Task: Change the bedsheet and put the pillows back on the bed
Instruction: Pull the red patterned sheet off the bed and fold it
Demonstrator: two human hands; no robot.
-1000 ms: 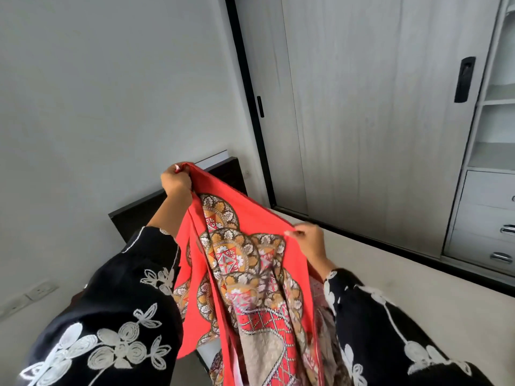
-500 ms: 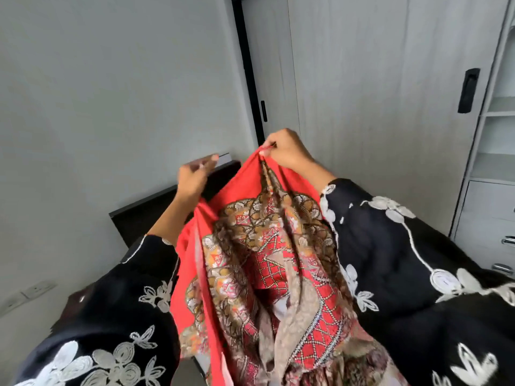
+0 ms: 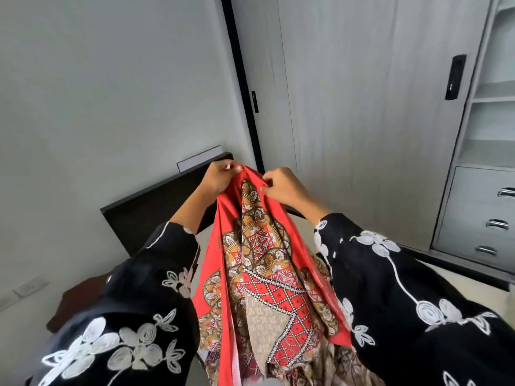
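Observation:
A red bedsheet (image 3: 264, 263) with an orange, brown and beige pattern hangs bunched in front of me, held up by its top edge. My left hand (image 3: 218, 176) pinches the red border at the top left. My right hand (image 3: 281, 185) pinches the same border just to the right, the two hands a few centimetres apart. The sheet's lower part drops out of view at the bottom. The dark headboard (image 3: 156, 210) of the bed stands behind my left arm against the wall. No pillows are in view.
A grey wardrobe (image 3: 362, 107) with sliding doors fills the right side, with open shelves and drawers (image 3: 479, 213) at the far right. A pale wall (image 3: 97, 93) is on the left with sockets (image 3: 28, 288) low down. Beige floor (image 3: 473, 291) shows at lower right.
My right hand has come down and left toward my left hand along the sheet's top edge. The left hand now pinches the red border; the two hands are close together.

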